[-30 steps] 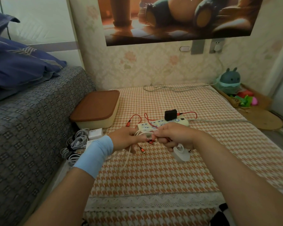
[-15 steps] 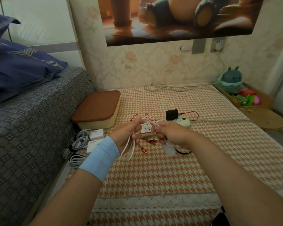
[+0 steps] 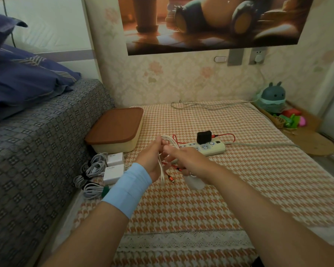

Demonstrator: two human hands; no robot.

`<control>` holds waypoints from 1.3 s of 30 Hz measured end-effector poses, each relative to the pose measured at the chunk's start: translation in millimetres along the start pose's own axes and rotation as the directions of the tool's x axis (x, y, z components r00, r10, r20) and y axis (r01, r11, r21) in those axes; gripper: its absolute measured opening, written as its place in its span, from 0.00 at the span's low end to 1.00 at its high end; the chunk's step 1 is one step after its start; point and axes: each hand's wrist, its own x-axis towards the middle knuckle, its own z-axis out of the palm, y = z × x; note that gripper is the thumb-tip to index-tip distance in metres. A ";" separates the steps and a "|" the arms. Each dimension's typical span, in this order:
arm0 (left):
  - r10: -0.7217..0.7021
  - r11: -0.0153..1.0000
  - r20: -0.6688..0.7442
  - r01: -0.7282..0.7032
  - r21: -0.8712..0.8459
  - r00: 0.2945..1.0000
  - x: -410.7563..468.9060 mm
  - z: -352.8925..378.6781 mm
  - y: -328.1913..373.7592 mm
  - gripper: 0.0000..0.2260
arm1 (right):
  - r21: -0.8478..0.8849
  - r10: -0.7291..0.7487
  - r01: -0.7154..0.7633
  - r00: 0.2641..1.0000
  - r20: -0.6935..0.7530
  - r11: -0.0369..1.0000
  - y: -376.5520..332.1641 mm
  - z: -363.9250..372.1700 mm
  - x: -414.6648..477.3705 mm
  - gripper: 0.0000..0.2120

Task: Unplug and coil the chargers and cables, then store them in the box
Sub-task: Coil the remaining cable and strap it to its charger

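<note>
The tablecloth (image 3: 201, 209) was orange-and-white houndstooth with a white lace hem. The box (image 3: 132, 143) was cream, its lid brown. The power strip (image 3: 210, 149) was cream; black charger (image 3: 203, 137), red cable (image 3: 226, 134), white cable (image 3: 160, 166). White chargers (image 3: 115, 158), grey cables (image 3: 93, 170). The wristband (image 3: 127, 187) was light blue. The bedcover (image 3: 37, 141) was grey, square-patterned. The pillow (image 3: 27, 79) was navy with pale stripes. The wallpaper (image 3: 181, 78) was cream with pink flowers.

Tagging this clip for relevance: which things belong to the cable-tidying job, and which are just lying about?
Job: white cable held in left hand and right hand, its white charger dangling; red cable; black charger on the power strip; coiled grey cables beside two white adapters; lidded box.
Lying about: blue pillow; rabbit toy; wall poster; round wooden board.
</note>
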 end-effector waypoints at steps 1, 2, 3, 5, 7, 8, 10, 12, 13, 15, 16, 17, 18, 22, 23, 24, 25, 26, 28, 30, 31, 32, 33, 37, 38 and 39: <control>0.014 1.000 0.018 -0.014 -0.009 1.000 0.0 0.3 -0.7 0.17 | -0.040 -0.042 0.042 0.999 -0.001 0.998 -1.9 2.6 -2.2 0.19; 0.025 0.999 0.043 -0.023 -0.042 0.999 0.0 0.2 -1.3 0.16 | -0.069 -0.078 0.078 0.997 0.008 0.995 -3.8 5.2 -3.9 0.14; 0.028 0.995 0.068 -0.022 -0.093 0.997 -1.3 1.0 -0.4 0.15 | -0.086 -0.101 0.102 0.995 0.018 0.991 -3.5 7.2 -3.2 0.12; 0.020 0.987 0.100 -0.004 -0.162 0.995 -3.5 1.8 0.7 0.16 | -0.110 -0.116 0.117 0.993 0.018 0.987 -3.9 10.8 -2.9 0.10; 0.006 0.986 0.134 0.017 -0.168 0.991 -7.4 1.9 2.3 0.16 | -0.118 -0.108 0.109 0.994 0.015 0.987 -2.7 10.5 -1.6 0.09; 0.004 0.990 0.170 0.021 -0.143 0.985 -7.9 -0.1 3.4 0.14 | -0.131 -0.095 0.095 0.995 0.010 0.987 -2.5 9.9 -1.8 0.09; 0.007 1.000 0.243 0.000 -0.029 0.970 -10.0 -4.5 8.1 0.13 | -0.168 -0.074 0.074 0.997 0.005 0.983 -1.3 7.3 -1.9 0.10; 0.027 0.988 0.255 -0.064 0.138 0.967 -9.3 -12.5 13.8 0.13 | -0.223 -0.059 0.068 0.997 0.049 0.972 -2.4 2.6 -4.4 0.09; 0.043 0.974 0.238 -0.094 0.204 0.970 -10.0 -15.9 16.9 0.13 | -0.243 -0.040 0.064 0.994 0.101 0.968 -2.8 -0.7 -5.6 0.09; 0.085 0.932 0.176 -0.141 0.335 0.981 -9.2 -25.0 20.8 0.12 | -0.257 0.022 0.038 0.974 0.227 0.966 -2.0 -6.3 -7.8 0.13; 0.098 0.902 0.160 -0.155 0.402 0.982 -10.6 -27.2 23.1 0.11 | -0.267 0.048 0.026 0.963 0.266 0.963 -1.3 -8.0 -8.4 0.15; 0.101 0.869 0.151 -0.161 0.467 0.983 -11.4 -28.4 23.6 0.11 | -0.278 0.060 0.023 0.957 0.284 0.960 -0.3 -8.9 -8.8 0.17; 0.102 0.830 0.139 -0.161 0.535 0.985 -10.9 -28.5 22.8 0.11 | -0.293 0.062 0.027 0.955 0.291 0.956 1.2 -9.3 -8.5 0.18; 0.131 0.833 -0.003 -0.108 0.543 0.991 -11.7 -20.7 16.8 0.12 | -0.216 0.047 0.038 0.927 0.372 0.976 5.8 -6.7 -7.2 0.11; 0.128 0.882 0.042 -0.133 0.452 0.991 -13.0 -17.4 14.3 0.15 | -0.163 0.047 0.020 0.917 0.396 0.986 6.7 -5.9 -6.7 0.10; 0.127 0.922 0.108 -0.158 0.354 0.986 -16.2 -11.9 11.8 0.16 | -0.117 0.038 0.011 0.909 0.415 0.993 7.7 -4.9 -6.0 0.09; 0.127 0.954 0.158 -0.164 0.251 0.979 -19.8 -5.6 9.7 0.15 | -0.079 0.022 0.013 0.903 0.428 0.997 7.9 -3.8 -5.6 0.08; 0.129 0.975 0.165 -0.156 0.158 0.978 -22.8 0.7 7.8 0.14 | -0.041 0.002 0.018 0.898 0.440 0.999 7.3 -2.6 -5.9 0.08; 0.139 0.990 0.077 -0.140 0.016 0.987 -23.5 12.1 9.3 0.13 | 0.062 -0.027 -0.001 0.892 0.451 0.998 6.1 -0.4 -5.3 0.07; 0.166 0.984 0.017 -0.165 -0.064 0.986 -16.8 14.5 12.9 0.17 | 0.097 -0.012 -0.034 0.899 0.438 0.995 4.6 -0.3 -4.3 0.07; 0.169 0.981 0.011 -0.167 -0.099 0.986 -15.5 14.6 15.9 0.20 | 0.056 0.017 -0.046 0.898 0.440 0.997 4.2 -1.4 -3.6 0.08; 0.159 0.978 0.014 -0.155 -0.139 0.987 -15.4 13.9 19.0 0.22 | -0.007 0.057 -0.061 0.890 0.452 0.998 3.7 -1.9 -3.7 0.10; 0.141 0.975 0.025 -0.134 -0.179 0.990 -16.5 12.9 21.3 0.23 | -0.063 0.098 -0.078 0.877 0.470 0.995 3.9 -1.6 -4.1 0.11; 0.079 0.959 0.053 -0.061 -0.278 0.995 -17.1 9.0 21.2 0.24 | -0.136 0.130 -0.073 0.868 0.479 0.988 7.0 4.8 -5.1 0.12; 0.072 0.956 0.057 -0.053 -0.288 0.996 -17.0 7.6 21.6 0.23 | -0.107 0.108 -0.063 0.868 0.485 0.992 7.6 6.0 -4.6 0.11; 0.078 0.957 0.062 -0.057 -0.285 0.995 -18.3 6.5 23.6 0.21 | -0.075 0.084 -0.054 0.869 0.488 0.996 8.0 5.9 -3.5 0.08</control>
